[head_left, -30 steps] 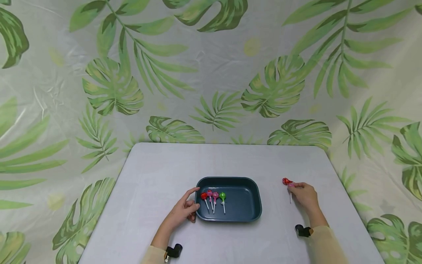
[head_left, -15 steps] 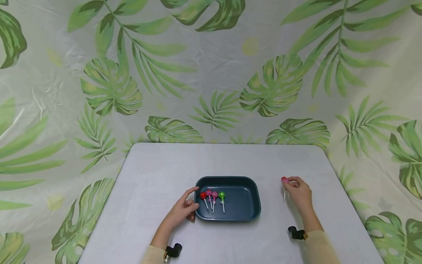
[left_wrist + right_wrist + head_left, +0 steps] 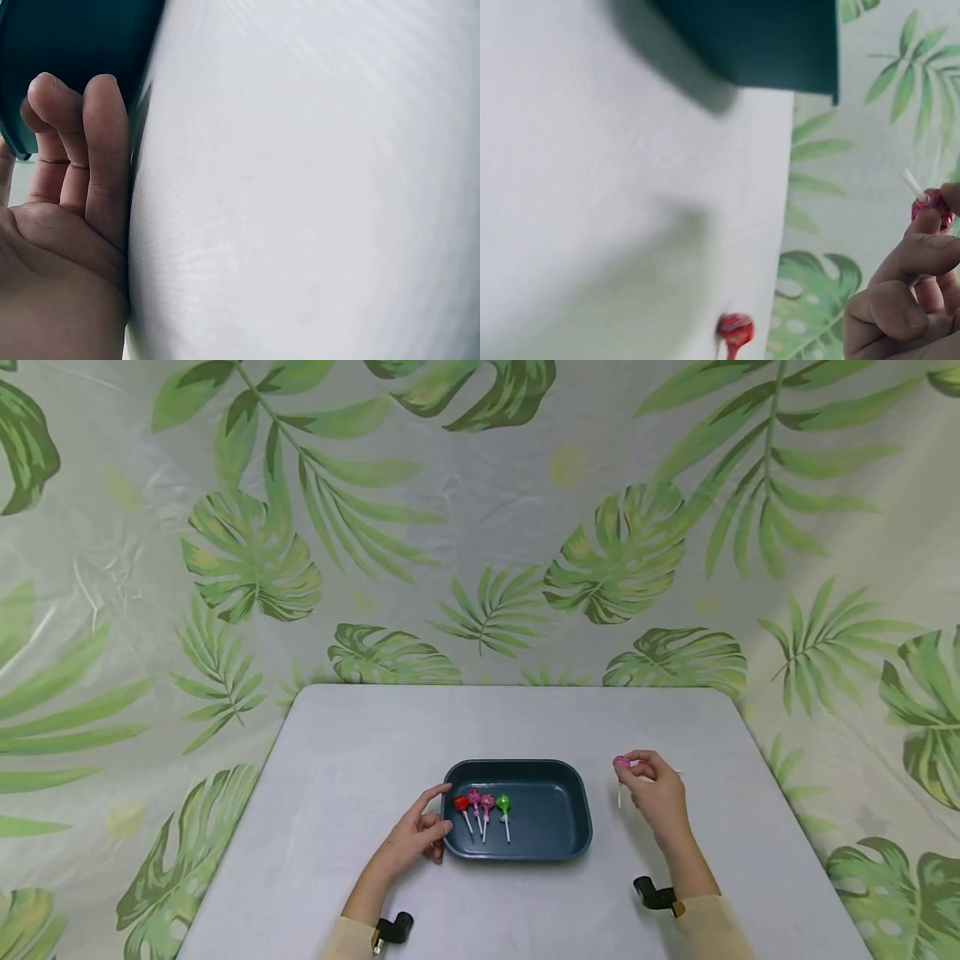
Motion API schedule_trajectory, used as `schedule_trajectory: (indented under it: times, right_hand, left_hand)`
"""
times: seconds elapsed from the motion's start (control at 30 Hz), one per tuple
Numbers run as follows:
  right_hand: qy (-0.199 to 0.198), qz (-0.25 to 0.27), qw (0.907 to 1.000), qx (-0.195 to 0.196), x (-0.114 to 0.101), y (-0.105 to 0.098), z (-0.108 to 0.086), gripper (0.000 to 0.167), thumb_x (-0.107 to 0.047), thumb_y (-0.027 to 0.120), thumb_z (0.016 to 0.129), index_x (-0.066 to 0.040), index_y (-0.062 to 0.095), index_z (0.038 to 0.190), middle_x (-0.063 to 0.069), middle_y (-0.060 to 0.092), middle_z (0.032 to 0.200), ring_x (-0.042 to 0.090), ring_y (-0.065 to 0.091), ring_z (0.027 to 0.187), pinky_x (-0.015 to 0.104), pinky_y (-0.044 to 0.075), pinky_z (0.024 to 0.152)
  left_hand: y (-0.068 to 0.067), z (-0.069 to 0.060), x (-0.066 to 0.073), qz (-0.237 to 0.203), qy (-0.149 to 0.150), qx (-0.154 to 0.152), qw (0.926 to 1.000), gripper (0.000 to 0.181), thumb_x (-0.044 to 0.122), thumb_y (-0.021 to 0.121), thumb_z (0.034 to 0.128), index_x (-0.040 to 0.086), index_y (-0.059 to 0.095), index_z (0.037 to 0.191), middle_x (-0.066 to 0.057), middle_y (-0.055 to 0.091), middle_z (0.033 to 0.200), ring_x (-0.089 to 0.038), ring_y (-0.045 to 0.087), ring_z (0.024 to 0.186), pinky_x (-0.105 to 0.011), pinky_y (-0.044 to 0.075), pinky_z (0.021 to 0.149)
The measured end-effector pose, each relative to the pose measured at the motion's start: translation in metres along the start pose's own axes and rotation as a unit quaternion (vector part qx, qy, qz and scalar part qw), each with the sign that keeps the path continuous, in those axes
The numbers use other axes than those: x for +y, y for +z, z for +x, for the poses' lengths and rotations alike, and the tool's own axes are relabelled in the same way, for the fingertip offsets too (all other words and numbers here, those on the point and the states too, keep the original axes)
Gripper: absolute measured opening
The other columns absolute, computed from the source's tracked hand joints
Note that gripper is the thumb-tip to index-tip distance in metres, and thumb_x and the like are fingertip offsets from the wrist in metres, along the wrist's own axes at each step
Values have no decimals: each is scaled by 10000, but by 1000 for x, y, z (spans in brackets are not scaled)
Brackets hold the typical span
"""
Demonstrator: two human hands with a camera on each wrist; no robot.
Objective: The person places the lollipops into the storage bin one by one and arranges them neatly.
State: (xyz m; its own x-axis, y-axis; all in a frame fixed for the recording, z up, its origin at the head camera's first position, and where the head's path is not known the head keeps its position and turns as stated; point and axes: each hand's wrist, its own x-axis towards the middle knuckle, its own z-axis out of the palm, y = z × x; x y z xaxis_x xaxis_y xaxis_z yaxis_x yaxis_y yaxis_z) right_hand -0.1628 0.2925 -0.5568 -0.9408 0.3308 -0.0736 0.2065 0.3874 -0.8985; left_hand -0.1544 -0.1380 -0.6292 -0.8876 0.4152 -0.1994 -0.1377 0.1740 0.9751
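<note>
My right hand pinches a pink lollipop by its wrapped head, right of the dark blue tray and above the table, with the white stick pointing down. In the right wrist view, fingertips grip its head. A red lollipop lies on the table, mostly behind the right hand in the head view. My left hand touches the tray's left side with index finger and thumb. Inside the tray, at its left, lie a red lollipop, two pink lollipops and a green lollipop.
A white-covered table carries the tray near its middle. Behind it hangs a leaf-patterned cloth, which also shows past the table's sides. Small black cameras are strapped to both wrists.
The right hand has lifted the pink lollipop from beside the red one and carried it left towards the tray. The left hand keeps its place at the tray's side.
</note>
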Motion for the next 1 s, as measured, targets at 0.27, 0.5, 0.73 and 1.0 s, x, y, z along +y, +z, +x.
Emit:
schedule_trajectory:
  times: [0.27,0.5,0.73,1.0]
  right_hand:
    - [-131,574,9972,-459,-27,19,-16,354,-294,787,975,-101,645,1236,-104,683,744,61,436,520,227,359,517]
    - [-29,904,9931,-749,-41,38,-25,376,-295,792,973,-104,638,1257,-75,672,779,88,430,519,230,361,529]
    - [2,950,9908,-967,-45,57,-32,366,-307,778,986,-118,640,1268,-34,657,806,108,442,557,226,390,549]
    - [-180,860,9907,-1042,-41,78,-36,306,-265,788,973,-96,654,1190,5,631,747,98,427,521,233,365,513]
  left_hand:
    - [-1,0,-2,2,-13,4,10000,657,198,645,1066,310,337,1636,-1,619,745,-177,636,603,-304,581,612]
    - [0,1,-3,23,34,-23,10000,656,222,649,1067,295,336,1639,-2,618,740,-156,642,596,-303,582,611]
    - [-1,2,-3,9,0,-9,10000,664,240,664,1059,312,341,1635,-8,618,753,-182,639,611,-308,583,622]
    - [-1,1,-1,19,-52,15,10000,661,227,656,1063,317,340,1636,-3,620,752,-186,640,614,-307,578,622]
